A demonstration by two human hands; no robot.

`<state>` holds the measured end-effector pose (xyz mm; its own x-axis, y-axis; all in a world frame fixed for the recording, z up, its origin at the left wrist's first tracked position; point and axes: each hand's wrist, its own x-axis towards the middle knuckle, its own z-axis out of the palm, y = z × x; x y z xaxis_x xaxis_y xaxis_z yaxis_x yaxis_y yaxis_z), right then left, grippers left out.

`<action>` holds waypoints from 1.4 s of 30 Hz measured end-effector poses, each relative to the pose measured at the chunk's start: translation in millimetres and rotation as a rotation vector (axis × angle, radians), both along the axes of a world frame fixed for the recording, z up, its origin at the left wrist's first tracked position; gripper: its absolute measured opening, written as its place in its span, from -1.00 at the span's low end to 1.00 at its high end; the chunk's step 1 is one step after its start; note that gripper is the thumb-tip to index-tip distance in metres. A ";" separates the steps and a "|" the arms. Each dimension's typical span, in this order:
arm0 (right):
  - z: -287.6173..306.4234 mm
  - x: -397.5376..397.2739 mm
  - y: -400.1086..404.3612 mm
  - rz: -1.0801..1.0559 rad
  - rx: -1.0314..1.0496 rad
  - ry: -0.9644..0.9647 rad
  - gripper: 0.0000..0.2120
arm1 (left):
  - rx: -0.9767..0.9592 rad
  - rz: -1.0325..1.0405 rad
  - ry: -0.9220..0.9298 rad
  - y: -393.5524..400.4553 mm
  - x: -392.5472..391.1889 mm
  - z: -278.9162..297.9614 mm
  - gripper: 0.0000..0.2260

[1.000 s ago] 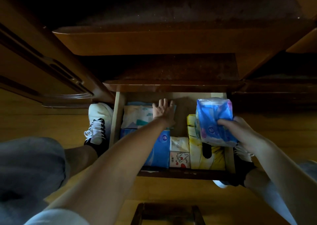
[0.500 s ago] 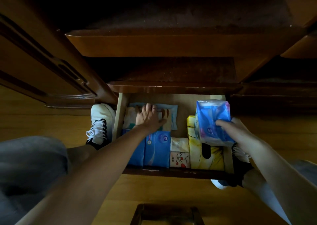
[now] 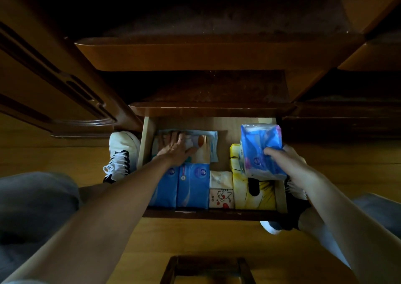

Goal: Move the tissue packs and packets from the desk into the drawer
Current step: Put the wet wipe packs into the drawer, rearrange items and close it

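Fingers [image 3: 273,152] of our right hand [image 3: 288,164] pinch the soft, light blue tissue pack [image 3: 261,151] at its lower edge; left hand [image 3: 175,149] presses flat, fingers spread.

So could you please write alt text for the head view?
Over an open wooden drawer of tissue packs, the right hand grips a blue tissue pack while the left hand presses flat on a pale packet at the back.

drawer [image 3: 145,140]: front row filled by packs [image 3: 192,186] | back-left covered by packet [image 3: 208,140] | bare floor left at back centre | overhung by desk edge [image 3: 208,110]
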<state>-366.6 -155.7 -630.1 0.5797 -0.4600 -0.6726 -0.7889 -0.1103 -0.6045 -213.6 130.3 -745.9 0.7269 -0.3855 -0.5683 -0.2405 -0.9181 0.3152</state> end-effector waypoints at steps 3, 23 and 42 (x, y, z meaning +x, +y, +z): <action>0.4 0.9 1.1 -0.027 0.035 -0.025 -0.88 | 0.022 -0.091 -0.295 -9.1 -6.4 18.5 -0.18; 41.9 -1.8 59.2 0.322 -0.058 -0.191 -0.78 | -1.148 0.942 0.774 -47.6 -100.5 159.9 -0.50; -34.2 58.1 42.8 -0.147 -0.418 -0.008 -0.69 | -0.902 1.345 0.298 6.7 -55.7 86.0 -0.60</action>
<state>-308.5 -112.8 -664.3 0.4923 -0.7694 -0.4070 -0.8099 -0.2337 -0.5380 -269.2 137.0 -659.9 0.7058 0.1292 -0.6965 0.6913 0.0890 0.7170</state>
